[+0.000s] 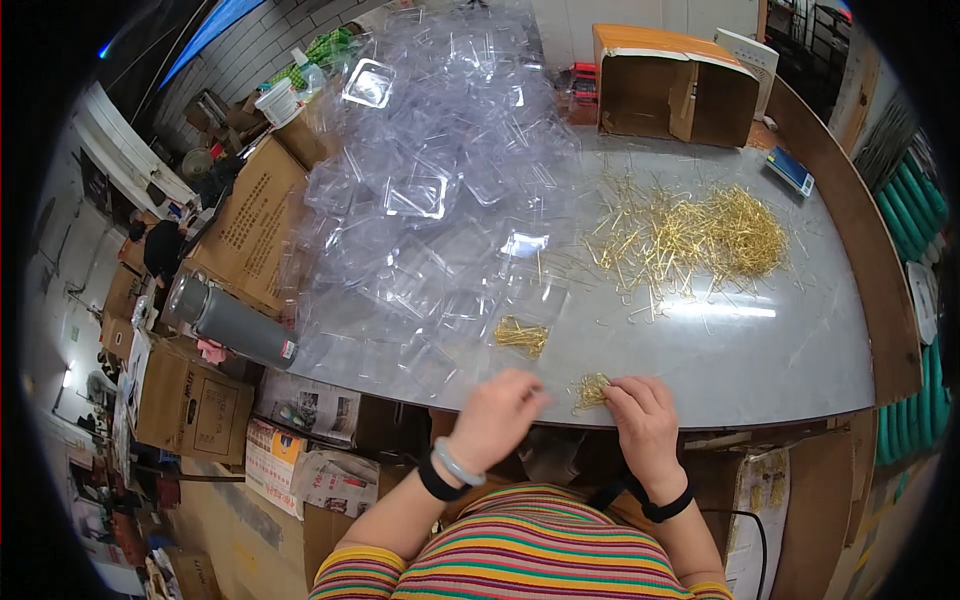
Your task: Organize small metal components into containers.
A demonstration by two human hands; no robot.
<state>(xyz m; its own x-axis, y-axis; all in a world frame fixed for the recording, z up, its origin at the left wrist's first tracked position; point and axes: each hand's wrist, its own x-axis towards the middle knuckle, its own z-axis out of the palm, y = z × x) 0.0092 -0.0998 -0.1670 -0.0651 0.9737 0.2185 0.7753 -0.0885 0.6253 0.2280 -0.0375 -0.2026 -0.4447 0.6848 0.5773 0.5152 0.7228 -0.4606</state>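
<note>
My right hand [645, 425] is at the near edge of the table, its fingertips closed on a small bunch of gold wire hooks [590, 390]. To its left, my left hand [498, 415] hovers by the edge with thumb and fingers drawn together. It is slightly blurred, and I cannot make out what it holds, if anything. Just beyond lies a neat bundle of gold hooks [521, 337] on a clear plastic box. A large loose pile of gold wire hooks [725, 240] spreads over the right side of the table.
A big heap of clear plastic boxes [430, 190] covers the table's left half. A grey bottle [235, 320] lies at the left edge by a cardboard box [255, 225]. An open orange-topped carton [650, 90] and a small blue box [790, 171] sit at the back right of the grey table [790, 375].
</note>
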